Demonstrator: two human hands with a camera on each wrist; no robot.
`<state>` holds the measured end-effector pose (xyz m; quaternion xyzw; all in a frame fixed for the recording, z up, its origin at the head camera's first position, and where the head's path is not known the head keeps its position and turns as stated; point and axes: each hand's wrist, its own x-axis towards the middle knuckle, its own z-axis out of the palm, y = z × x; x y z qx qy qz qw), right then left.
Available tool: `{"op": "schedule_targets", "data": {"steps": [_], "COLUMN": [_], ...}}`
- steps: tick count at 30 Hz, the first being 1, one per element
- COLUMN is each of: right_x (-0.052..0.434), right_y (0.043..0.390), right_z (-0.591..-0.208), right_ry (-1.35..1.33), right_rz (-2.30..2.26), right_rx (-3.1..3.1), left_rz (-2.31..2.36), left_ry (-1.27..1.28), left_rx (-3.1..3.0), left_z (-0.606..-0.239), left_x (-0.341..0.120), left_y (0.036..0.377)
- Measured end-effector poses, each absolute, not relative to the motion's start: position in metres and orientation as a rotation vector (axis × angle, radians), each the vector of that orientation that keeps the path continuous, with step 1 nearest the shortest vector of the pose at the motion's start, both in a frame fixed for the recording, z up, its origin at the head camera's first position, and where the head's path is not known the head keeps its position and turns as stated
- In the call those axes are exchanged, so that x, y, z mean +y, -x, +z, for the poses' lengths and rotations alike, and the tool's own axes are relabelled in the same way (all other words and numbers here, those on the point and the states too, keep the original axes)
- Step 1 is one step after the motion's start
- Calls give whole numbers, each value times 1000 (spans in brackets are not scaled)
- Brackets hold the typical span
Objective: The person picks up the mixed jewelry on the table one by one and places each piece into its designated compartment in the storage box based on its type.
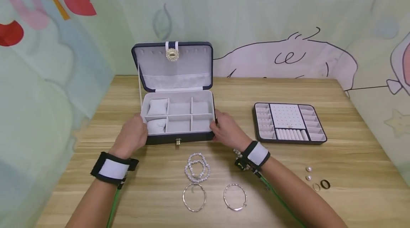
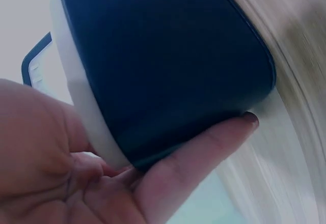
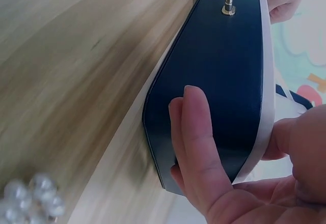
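Note:
A dark blue jewelry box (image 1: 163,139) stands with its lid (image 1: 176,69) raised. Its pale inside is split into six compartments. The two at the left hold small cushions, one behind (image 1: 158,107) and one in front (image 1: 156,126). My left hand (image 1: 131,133) grips the box's front left corner. In the left wrist view, the left hand's (image 2: 183,178) extended finger lies along the dark box wall (image 2: 168,56). My right hand (image 1: 229,130) holds the right side near the front. In the right wrist view, the right hand's (image 3: 204,152) fingers press the box wall (image 3: 224,81), its thumb at the pale rim.
To the right lies a jewelry tray (image 1: 286,141) with slots and ring rolls. In front of the box are pearl bracelets (image 1: 209,171), a left bangle (image 1: 205,196) and a right bangle (image 1: 246,196). Pearl studs (image 1: 309,169), a dark ring (image 1: 325,184) and a thin ring (image 1: 316,187) lie right.

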<state>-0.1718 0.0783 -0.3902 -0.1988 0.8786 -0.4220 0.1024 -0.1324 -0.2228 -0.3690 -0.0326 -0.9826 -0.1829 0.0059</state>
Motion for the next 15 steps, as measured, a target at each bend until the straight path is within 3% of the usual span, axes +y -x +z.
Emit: {"op": "schedule_targets", "data": {"steps": [9, 15], "right_x": [72, 92], "right_y": [169, 159], "right_z": [-389, -375], "right_ry": [573, 503], "right_rz": [-1233, -1017], "right_rx": [2585, 2728], "left_rz": [-577, -463], "left_ry": [-14, -166], "left_rx": [-3128, -2925], "left_z": [-372, -369], "left_x": [-227, -212], "left_y": [137, 134]}}
